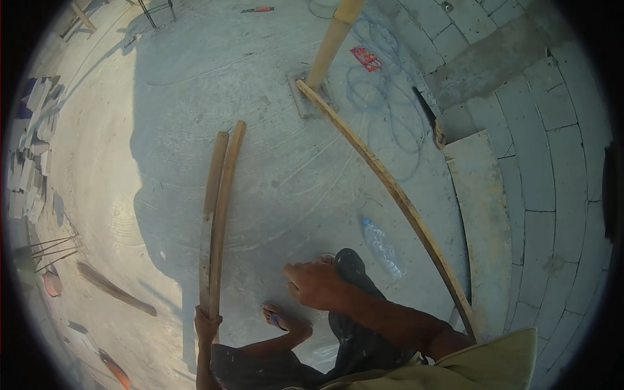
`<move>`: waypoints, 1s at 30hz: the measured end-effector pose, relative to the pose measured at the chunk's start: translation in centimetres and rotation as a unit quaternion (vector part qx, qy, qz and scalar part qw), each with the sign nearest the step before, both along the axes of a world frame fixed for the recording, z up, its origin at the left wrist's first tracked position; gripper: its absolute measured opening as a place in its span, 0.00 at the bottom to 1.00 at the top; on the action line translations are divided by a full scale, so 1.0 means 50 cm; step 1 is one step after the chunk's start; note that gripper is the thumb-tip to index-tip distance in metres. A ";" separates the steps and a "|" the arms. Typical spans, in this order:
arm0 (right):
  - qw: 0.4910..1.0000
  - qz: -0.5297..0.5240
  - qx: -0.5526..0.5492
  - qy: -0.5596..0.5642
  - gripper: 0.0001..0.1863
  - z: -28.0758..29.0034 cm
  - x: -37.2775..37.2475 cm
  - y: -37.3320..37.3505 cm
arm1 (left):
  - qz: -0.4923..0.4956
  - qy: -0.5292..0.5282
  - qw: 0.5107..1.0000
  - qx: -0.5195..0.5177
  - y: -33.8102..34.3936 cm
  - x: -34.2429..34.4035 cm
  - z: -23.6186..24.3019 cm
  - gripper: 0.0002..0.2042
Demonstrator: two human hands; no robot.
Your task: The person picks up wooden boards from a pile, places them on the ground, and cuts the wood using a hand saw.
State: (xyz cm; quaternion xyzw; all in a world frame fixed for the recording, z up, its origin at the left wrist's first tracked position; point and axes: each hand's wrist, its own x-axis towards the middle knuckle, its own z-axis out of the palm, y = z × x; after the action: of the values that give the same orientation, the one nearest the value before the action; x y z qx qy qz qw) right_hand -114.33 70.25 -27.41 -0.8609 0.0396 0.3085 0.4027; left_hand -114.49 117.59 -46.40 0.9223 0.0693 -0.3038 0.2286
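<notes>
Two wooden battens [221,195] stand side by side left of centre, with my left hand [208,322] closed around their lower end. My right hand [309,283] hangs over my right knee, fingers loosely bent and apart, with nothing visible in it. A longer wooden batten [387,179] runs on my right from the foot of an upright bamboo pole [331,45] down past my right arm. A clear plastic bottle [380,247] lies on the concrete floor beside it. My sandalled foot [279,318] shows between my hands.
Concrete floor [162,195] surrounds me. A coiled hose [396,130], red packet [366,58], black saw [426,107] and pale board [481,227] lie at right, beside a block wall [552,195]. A block pile [32,149], protruding rebar [55,247], broom [114,289] and orange-handled tool [114,367] are at left.
</notes>
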 end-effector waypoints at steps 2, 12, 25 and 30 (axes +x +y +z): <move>0.999 0.000 0.007 -0.032 0.12 -0.025 0.017 -0.021 | 0.022 0.054 0.997 -0.058 -0.003 0.014 -0.049 0.32; 0.935 0.130 0.251 -0.213 0.18 -0.044 -0.019 -0.011 | -0.056 0.022 0.998 -0.030 0.144 -0.041 -0.196 0.28; 0.802 -0.527 0.258 -0.114 0.17 -0.577 -0.171 -0.482 | -0.148 0.042 0.986 0.068 0.222 -0.126 -0.259 0.32; 0.584 -0.731 0.097 -0.339 0.08 -0.730 -0.192 -0.728 | -0.215 -0.065 0.970 0.095 0.276 -0.121 -0.231 0.31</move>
State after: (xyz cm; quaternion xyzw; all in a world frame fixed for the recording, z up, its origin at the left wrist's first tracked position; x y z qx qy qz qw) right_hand -123.93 33.84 -63.89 -0.5391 0.4860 -0.4025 0.5578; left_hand -120.54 131.40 -57.95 0.9508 -0.1171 -0.2773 0.0731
